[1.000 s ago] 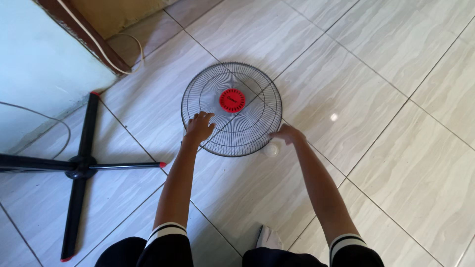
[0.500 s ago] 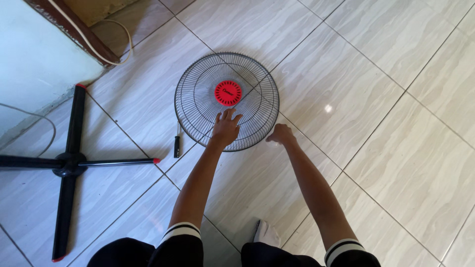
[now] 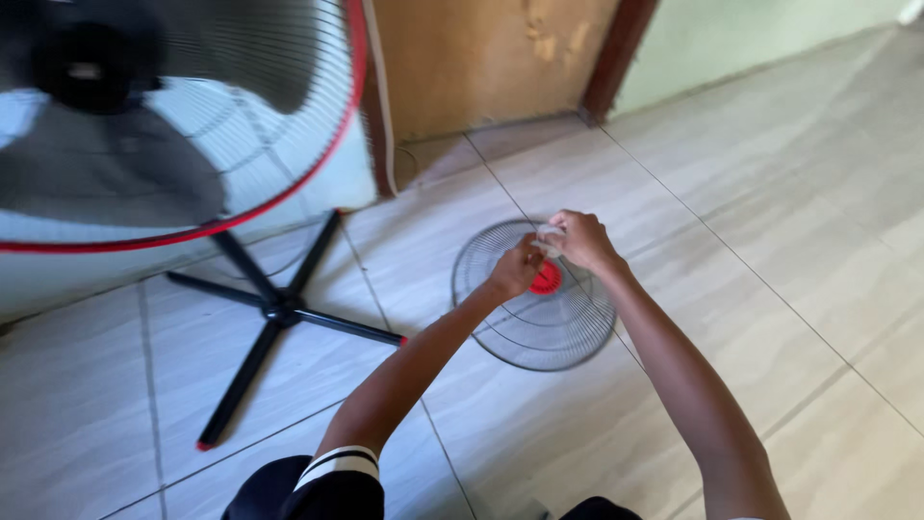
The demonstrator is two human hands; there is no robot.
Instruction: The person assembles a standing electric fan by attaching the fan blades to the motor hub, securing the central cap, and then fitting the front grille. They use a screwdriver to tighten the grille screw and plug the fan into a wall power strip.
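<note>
A round wire fan grille (image 3: 539, 332) with a red centre cap (image 3: 547, 279) lies flat on the tiled floor. Both of my hands are raised above it, close together. My right hand (image 3: 580, 239) pinches a small pale, see-through piece (image 3: 551, 235); what it is I cannot make out. My left hand (image 3: 517, 268) has its fingers closed and touches the same piece from the left. The hands hide part of the grille's far rim and centre.
A standing fan fills the upper left: its head with dark blades and red rim (image 3: 144, 116), its black cross-shaped base (image 3: 279, 313) on the floor. A brown wooden panel (image 3: 481, 58) and door frame stand behind. Pale floor tiles (image 3: 789, 241) stretch to the right.
The view has tilted up, bringing the fan head and wall into sight. My hands have left the grille's near rim and risen together over its centre, now holding a small pale piece.
</note>
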